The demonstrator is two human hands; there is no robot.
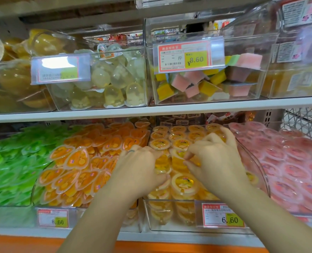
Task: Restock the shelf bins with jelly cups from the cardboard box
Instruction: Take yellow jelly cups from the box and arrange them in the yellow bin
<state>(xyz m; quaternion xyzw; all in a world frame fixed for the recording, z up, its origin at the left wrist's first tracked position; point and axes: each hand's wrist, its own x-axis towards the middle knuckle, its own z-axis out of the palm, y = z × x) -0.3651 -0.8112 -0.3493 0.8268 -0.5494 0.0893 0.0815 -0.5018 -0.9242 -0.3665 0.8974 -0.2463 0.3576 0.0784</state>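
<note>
Both arms reach into the lower-centre bin [162, 216], left hand [138, 167] curled round yellow jelly cups [185, 183], right hand [215, 157] pinching another (cardboard box out of view); placing seems underway, and next they need seating level in the rows.

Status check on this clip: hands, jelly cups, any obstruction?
Left hand grips round jelly cups in the 6.60 bin. Right hand curled over them, grip unclear. Box unseen; nothing blocking.
</note>
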